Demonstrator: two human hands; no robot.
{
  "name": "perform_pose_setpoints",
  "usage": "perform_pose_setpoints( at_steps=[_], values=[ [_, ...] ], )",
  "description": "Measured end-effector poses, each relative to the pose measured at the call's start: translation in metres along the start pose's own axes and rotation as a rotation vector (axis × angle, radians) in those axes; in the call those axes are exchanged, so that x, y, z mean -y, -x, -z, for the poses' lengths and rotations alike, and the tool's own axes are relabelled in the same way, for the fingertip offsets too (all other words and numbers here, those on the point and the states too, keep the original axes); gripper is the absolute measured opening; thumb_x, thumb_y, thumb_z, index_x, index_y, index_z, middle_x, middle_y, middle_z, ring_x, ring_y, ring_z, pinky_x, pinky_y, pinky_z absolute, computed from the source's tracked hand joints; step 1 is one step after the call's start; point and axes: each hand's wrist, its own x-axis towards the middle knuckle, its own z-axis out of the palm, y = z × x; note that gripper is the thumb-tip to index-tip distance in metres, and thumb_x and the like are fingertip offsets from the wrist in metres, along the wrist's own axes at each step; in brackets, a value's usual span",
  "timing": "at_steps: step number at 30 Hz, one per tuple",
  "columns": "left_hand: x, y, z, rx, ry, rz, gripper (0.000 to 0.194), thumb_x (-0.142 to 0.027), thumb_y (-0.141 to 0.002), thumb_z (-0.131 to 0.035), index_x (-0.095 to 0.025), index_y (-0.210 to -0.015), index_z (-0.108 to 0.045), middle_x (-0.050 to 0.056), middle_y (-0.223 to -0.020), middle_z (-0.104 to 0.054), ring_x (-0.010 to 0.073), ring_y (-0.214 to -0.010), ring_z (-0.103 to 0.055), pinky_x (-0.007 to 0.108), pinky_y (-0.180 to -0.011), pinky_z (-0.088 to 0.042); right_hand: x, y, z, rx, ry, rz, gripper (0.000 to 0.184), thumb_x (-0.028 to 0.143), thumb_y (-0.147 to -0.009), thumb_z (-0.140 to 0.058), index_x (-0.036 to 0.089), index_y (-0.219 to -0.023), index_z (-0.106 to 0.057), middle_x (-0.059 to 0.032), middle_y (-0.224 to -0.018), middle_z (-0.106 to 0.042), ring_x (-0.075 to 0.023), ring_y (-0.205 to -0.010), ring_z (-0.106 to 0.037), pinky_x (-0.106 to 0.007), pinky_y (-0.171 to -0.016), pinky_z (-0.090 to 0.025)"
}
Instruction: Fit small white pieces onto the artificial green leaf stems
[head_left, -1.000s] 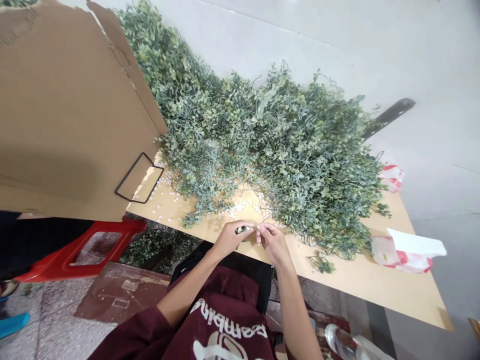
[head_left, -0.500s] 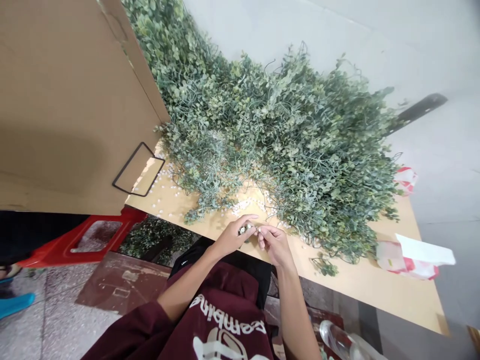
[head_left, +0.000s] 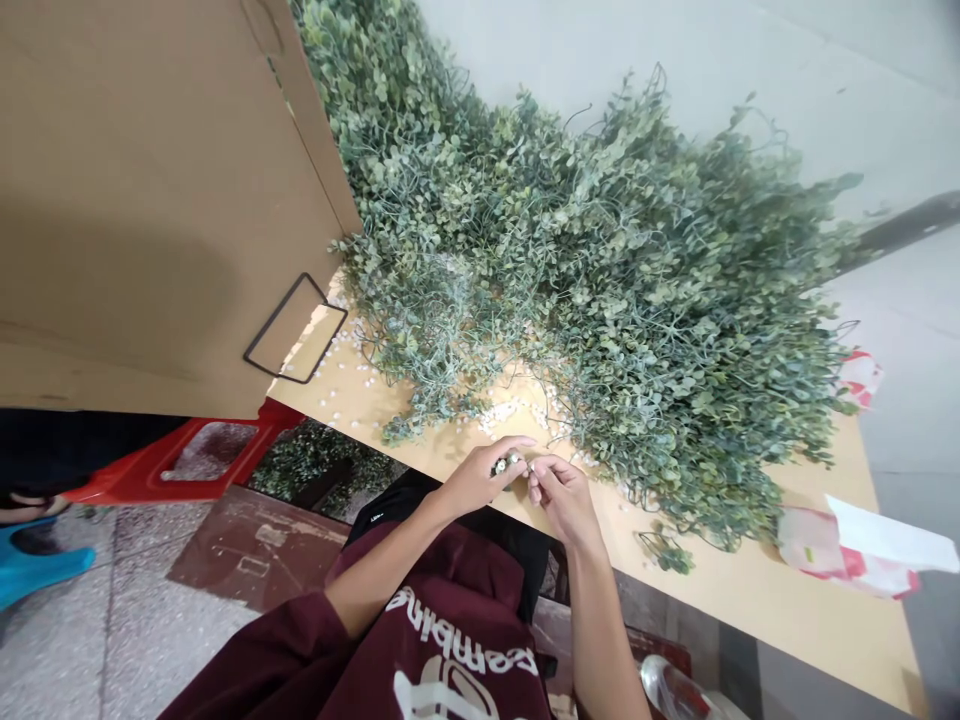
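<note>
My left hand (head_left: 476, 482) is closed around small dark green pieces with pale round ends (head_left: 500, 467), over the near edge of the table. Just to its right, my right hand (head_left: 566, 500) pinches at a tiny pale bit between thumb and fingertips, almost touching the left fingers. What exactly the bit is, I cannot make out. Beyond both hands spreads a large heap of green leafy sprigs (head_left: 600, 270). Small white pieces (head_left: 504, 412) lie scattered on the wooden tabletop (head_left: 817, 610) between the hands and the heap.
A big cardboard box (head_left: 142, 200) stands at the left, with a black rectangular wire frame (head_left: 330, 340) at its corner. One loose sprig (head_left: 666, 550) and a red-and-white plastic bag (head_left: 847, 560) lie to the right. A red stool (head_left: 180, 460) is below left, near another person's foot.
The view has shifted a little, so the scene sits farther right. Both hands stay together at the table edge, still working on the small pieces.
</note>
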Motion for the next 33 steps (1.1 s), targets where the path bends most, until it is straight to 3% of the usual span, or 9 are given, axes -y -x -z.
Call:
perform_pose_setpoints(
  at_steps=[7,11,16,24,29,33],
  values=[
    [0.000,-0.001,0.001,0.006,-0.004,-0.018,0.036,-0.031,-0.093,-0.050,-0.021,-0.126,-0.061,0.006,-0.117,-0.069,0.0206,-0.107,-0.063,0.029,-0.097,-0.046,-0.001,0.002,-0.003,0.010,0.068,0.006,0.026,0.043,-0.081,-0.070,0.019,-0.076,-0.062,0.0025,-0.058,-0.053,-0.0103,-0.048,-0.044,-0.023,-0.048,-0.035],
    [0.000,-0.001,0.001,0.003,-0.009,-0.013,0.036,-0.031,-0.093,-0.050,-0.021,-0.126,-0.061,0.006,-0.112,-0.070,0.0200,-0.103,-0.064,0.029,-0.095,-0.047,-0.001,0.002,-0.005,0.009,0.114,0.026,0.026,0.044,-0.084,-0.066,0.019,-0.078,-0.061,0.0034,-0.055,-0.051,-0.0109,-0.048,-0.044,-0.023,-0.048,-0.034],
    [-0.001,0.000,-0.001,-0.043,-0.002,0.003,0.037,-0.030,-0.093,-0.050,-0.022,-0.127,-0.059,0.004,-0.104,-0.071,0.0177,-0.092,-0.065,0.027,-0.088,-0.048,-0.007,0.004,-0.009,-0.081,0.069,0.114,0.025,0.041,-0.081,-0.070,0.022,-0.095,-0.061,0.0036,-0.063,-0.057,-0.0110,-0.048,-0.047,-0.024,-0.050,-0.038],
    [-0.004,0.003,-0.002,-0.016,-0.067,0.026,0.038,-0.031,-0.091,-0.051,-0.021,-0.128,-0.057,0.002,-0.089,-0.069,0.0176,-0.087,-0.063,0.027,-0.086,-0.047,-0.021,0.018,-0.021,-0.287,0.195,0.274,0.019,0.040,-0.085,-0.064,0.020,-0.084,-0.067,0.0004,-0.063,-0.058,-0.0138,-0.053,-0.048,-0.028,-0.055,-0.043],
    [-0.005,0.005,-0.001,0.015,-0.122,0.013,0.043,-0.034,-0.092,-0.051,-0.022,-0.132,-0.054,0.002,-0.088,-0.068,0.0174,-0.085,-0.063,0.027,-0.083,-0.048,-0.019,0.028,-0.022,-0.257,0.267,0.289,0.021,0.039,-0.088,-0.061,0.020,-0.087,-0.069,-0.0022,-0.070,-0.062,-0.0148,-0.056,-0.050,-0.027,-0.056,-0.043],
    [-0.004,0.014,0.001,0.019,-0.140,0.024,0.044,-0.037,-0.092,-0.050,-0.021,-0.133,-0.053,0.001,-0.085,-0.069,0.0167,-0.083,-0.064,0.027,-0.082,-0.050,-0.004,0.038,-0.013,-0.077,0.440,0.334,0.023,0.037,-0.091,-0.057,0.021,-0.097,-0.073,-0.0055,-0.082,-0.067,-0.0184,-0.070,-0.060,-0.029,-0.065,-0.048]
  ],
)
